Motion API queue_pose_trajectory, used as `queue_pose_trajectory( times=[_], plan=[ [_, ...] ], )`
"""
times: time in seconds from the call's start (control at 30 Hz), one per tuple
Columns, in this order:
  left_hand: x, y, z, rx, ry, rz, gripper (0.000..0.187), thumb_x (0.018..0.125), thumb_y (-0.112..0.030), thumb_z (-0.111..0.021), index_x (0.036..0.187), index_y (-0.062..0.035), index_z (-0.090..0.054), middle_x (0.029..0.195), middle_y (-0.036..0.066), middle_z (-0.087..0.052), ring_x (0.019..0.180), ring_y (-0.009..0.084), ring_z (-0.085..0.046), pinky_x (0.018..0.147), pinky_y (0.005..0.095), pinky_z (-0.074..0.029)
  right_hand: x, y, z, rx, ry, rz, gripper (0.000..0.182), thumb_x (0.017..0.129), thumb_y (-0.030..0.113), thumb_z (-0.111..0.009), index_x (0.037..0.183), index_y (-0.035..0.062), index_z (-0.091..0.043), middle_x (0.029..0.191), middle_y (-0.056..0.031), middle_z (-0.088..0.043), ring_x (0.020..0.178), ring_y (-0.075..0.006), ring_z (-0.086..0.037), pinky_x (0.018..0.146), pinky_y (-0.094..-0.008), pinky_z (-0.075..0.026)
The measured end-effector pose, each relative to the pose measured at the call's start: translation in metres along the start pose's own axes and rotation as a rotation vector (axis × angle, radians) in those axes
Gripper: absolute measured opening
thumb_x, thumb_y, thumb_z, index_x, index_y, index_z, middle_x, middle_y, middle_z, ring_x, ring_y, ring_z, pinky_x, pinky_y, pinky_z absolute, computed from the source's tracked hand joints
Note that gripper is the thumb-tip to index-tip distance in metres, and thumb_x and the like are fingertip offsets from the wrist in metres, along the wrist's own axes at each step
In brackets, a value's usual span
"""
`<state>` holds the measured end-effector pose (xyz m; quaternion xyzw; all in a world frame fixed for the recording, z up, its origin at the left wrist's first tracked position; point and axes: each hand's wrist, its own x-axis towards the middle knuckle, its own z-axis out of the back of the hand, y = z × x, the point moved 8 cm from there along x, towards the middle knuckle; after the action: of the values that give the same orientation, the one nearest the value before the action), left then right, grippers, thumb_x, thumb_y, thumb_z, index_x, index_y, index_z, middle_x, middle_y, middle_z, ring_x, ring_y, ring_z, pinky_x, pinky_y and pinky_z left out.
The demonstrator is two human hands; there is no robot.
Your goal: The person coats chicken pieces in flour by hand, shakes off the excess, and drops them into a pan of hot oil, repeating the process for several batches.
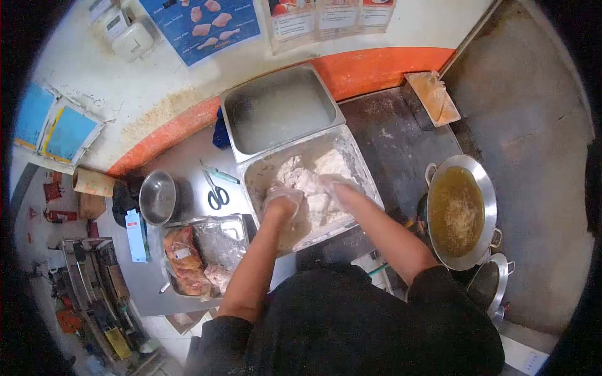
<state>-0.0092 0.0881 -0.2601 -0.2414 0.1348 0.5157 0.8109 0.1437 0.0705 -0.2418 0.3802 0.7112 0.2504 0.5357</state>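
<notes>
A metal tray point(365, 168) of flour holds several flour-coated pieces point(305, 180), which look like chicken. My left hand point(286, 198), in a clear plastic glove, reaches into its left side against the coated pieces. From the right, my right hand point(338, 190), also gloved, touches the heap; its fingers are blurred and partly covered by flour. Behind stands a deep metal pan point(235, 135) with cloudy liquid. Black-handled scissors point(216, 195) lie on the steel table to the left. A tray with bagged raw meat point(184, 260) is beside my left forearm.
A wide pan of oil point(456, 207) with foaming food stands at the right, a second pan point(492, 285) below it. A metal bowl point(158, 197) and a blue-white carton point(136, 235) are at the left. A flour-dusted container point(434, 99) sits by the back wall.
</notes>
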Motion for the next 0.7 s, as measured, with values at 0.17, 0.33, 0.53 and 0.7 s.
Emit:
queue_pose_trajectory(
  times=[0.17,0.33,0.53,0.7],
  plan=[
    [0.014,0.035,-0.045,-0.595,0.002,-0.037,0.019,0.081,-0.018,-0.053,0.090,-0.0080,-0.067,0.092,0.016,-0.065,0.081,0.0272,-0.061,0.069,0.0360,-0.048,0.000,0.024,-0.017,-0.839,-0.106,-0.090,0.045,0.080,0.030,-0.062,0.114,0.0028,-0.055,0.113,-0.0169,-0.059,0.094,-0.0284,-0.060,0.085,-0.0342,-0.047],
    [-0.010,-0.008,-0.021,0.413,0.168,-0.282,0.024,0.078,-0.023,-0.061,0.089,-0.0021,-0.065,0.091,0.016,-0.066,0.076,0.0251,-0.063,0.066,0.0358,-0.049,0.022,0.011,-0.024,-1.132,-0.296,0.143,0.039,0.081,0.028,-0.059,0.112,0.0040,-0.058,0.115,-0.0181,-0.059,0.108,-0.0302,-0.057,0.091,-0.0363,-0.045],
    [-0.045,0.010,0.035,-0.665,-0.480,0.094,0.039,0.081,-0.031,-0.059,0.108,-0.0044,-0.063,0.102,0.025,-0.061,0.093,0.0321,-0.062,0.083,0.0404,-0.048,0.004,0.052,-0.018,-1.097,-0.090,0.381,0.049,0.079,0.028,-0.060,0.118,0.0000,-0.052,0.115,-0.0169,-0.059,0.107,-0.0288,-0.057,0.093,-0.0362,-0.043],
    [-0.004,0.031,0.002,-0.340,-0.441,0.241,0.042,0.086,-0.037,-0.051,0.106,-0.0017,-0.062,0.101,0.024,-0.062,0.091,0.0343,-0.062,0.082,0.0421,-0.047,0.033,0.065,-0.010,-1.079,-0.162,0.166,0.059,0.077,0.042,-0.057,0.120,0.0017,-0.054,0.117,-0.0185,-0.059,0.109,-0.0301,-0.056,0.095,-0.0354,-0.042]
  ],
)
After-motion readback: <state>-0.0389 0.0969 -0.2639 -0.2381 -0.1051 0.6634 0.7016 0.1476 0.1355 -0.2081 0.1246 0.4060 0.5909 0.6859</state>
